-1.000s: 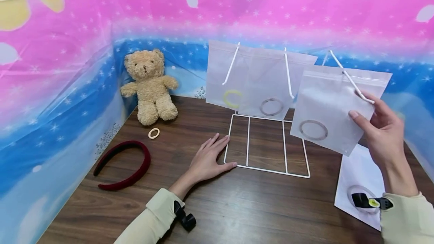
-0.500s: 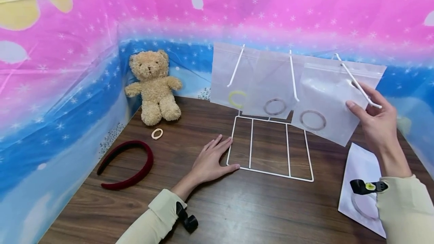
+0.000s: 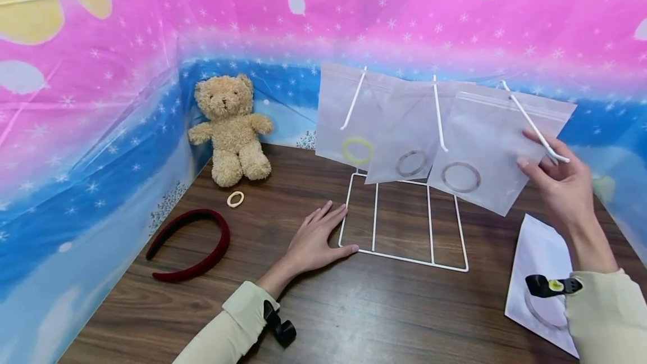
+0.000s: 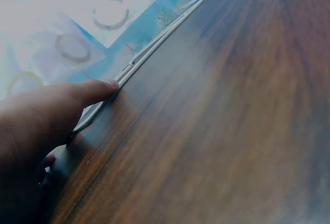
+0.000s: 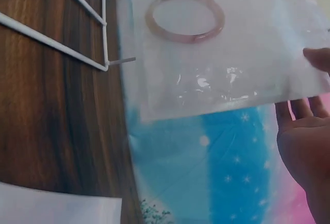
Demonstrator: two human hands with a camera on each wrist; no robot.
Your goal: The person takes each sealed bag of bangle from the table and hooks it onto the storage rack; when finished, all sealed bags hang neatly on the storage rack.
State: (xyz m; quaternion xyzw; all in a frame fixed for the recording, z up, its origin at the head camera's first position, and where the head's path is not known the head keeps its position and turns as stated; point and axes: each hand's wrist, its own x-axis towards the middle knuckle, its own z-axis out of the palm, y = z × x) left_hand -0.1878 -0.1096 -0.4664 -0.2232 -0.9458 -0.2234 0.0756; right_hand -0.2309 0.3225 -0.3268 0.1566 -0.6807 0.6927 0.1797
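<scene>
My left hand (image 3: 314, 239) lies flat on the table, fingers straight, thumb on the front rod of a white wire display rack (image 3: 375, 212) and fingertips at its left rod. My right hand (image 3: 568, 184) holds the right edge of a translucent zip bag (image 3: 497, 133) with a brownish bangle (image 3: 461, 177) inside. In the right wrist view the thumb (image 5: 317, 58) lies over the bag's face, fingers at its edge. That bag is threaded on the rack's right hook (image 3: 528, 114). Two more zip bags hang left of it, one with a yellow bangle (image 3: 356, 151), one with a mottled bangle (image 3: 411, 163).
Another bag (image 3: 538, 268) with a bangle lies on the table at right, under my right sleeve. At left are a teddy bear (image 3: 227, 131), a small cream ring (image 3: 235, 199) and a dark red headband (image 3: 222, 246). A printed cloth (image 3: 283, 38) encloses the table's back and sides.
My right hand has brought the front bag back and slightly left along the right hook. The middle bag has swung so that the yellow bangle shows fully. My left hand stays in place.
</scene>
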